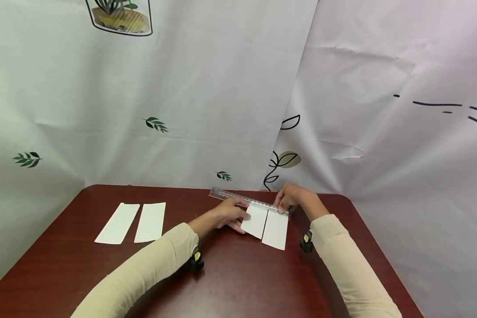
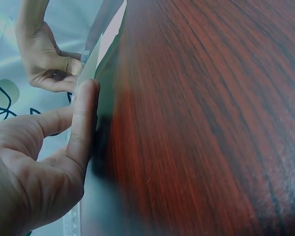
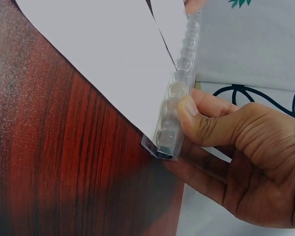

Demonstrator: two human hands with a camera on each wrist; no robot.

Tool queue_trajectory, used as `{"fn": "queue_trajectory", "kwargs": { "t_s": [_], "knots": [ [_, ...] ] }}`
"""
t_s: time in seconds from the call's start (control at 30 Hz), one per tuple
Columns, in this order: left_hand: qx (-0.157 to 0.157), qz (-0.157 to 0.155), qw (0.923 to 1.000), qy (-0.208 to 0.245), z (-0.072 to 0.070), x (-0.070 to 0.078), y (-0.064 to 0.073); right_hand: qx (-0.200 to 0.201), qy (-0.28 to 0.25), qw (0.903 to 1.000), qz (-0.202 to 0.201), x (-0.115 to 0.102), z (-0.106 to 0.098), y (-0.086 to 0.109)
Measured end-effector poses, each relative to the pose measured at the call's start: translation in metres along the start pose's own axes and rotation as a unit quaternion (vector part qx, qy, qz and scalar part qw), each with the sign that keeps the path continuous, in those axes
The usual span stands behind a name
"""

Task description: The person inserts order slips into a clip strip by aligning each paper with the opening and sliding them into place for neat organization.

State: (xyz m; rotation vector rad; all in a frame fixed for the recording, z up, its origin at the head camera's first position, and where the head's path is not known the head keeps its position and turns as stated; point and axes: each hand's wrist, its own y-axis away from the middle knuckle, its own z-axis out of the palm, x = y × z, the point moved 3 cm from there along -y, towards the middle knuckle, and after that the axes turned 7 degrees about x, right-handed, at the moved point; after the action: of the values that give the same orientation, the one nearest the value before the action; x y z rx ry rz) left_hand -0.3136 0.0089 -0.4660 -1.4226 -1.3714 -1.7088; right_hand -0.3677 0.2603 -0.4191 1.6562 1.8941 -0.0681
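Near the far edge of the table (image 1: 238, 282), toward its far right corner, a clear plastic strip (image 1: 225, 194) with a row of rounded bumps slants from the far edge down to the right. The right hand (image 1: 290, 197) pinches the strip's right end, the thumb on the bumps and fingers behind.

Two white paper pieces extend from the strip toward the near edge, a narrow gap between them: the left-hand piece (image 1: 256, 221) and the right-hand piece (image 1: 276, 230). Their far ends meet the strip; whether they sit inside or under it, I cannot tell. The left hand (image 1: 231, 213) holds the left-hand piece by its left side, one finger on top and another part of the hand below.

Toward the far left corner, two more paper slips (image 1: 150, 222) lie flat on the table, side by side and apart. Cream sleeves (image 1: 151, 265) cover both forearms, and a small black device (image 1: 196, 261) hangs at each wrist. Behind the far edge hangs a white backdrop (image 1: 206, 79) printed with leaves.
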Motion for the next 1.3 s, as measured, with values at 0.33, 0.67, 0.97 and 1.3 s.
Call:
{"fn": "queue_trajectory", "kwargs": {
  "t_s": [0.33, 0.67, 0.97, 1.3],
  "knots": [
    [-0.009, -0.001, 0.9999, -0.009, 0.001, 0.001, 0.000, 0.007, 0.004, 0.9999, -0.006, 0.000, 0.001, 0.001],
    [-0.001, 0.004, 0.9996, -0.029, -0.002, 0.000, 0.001, 0.006, -0.003, 1.0000, -0.006, 0.001, 0.001, 0.002],
    [0.042, 0.007, 0.9976, -0.055, -0.027, -0.002, 0.009, 0.019, 0.011, 0.9996, -0.021, -0.001, 0.005, 0.003],
    [0.055, 0.019, 0.9965, -0.060, -0.052, -0.009, 0.019, 0.048, 0.092, 0.9941, -0.032, -0.012, 0.006, 0.011]
  ]
}}
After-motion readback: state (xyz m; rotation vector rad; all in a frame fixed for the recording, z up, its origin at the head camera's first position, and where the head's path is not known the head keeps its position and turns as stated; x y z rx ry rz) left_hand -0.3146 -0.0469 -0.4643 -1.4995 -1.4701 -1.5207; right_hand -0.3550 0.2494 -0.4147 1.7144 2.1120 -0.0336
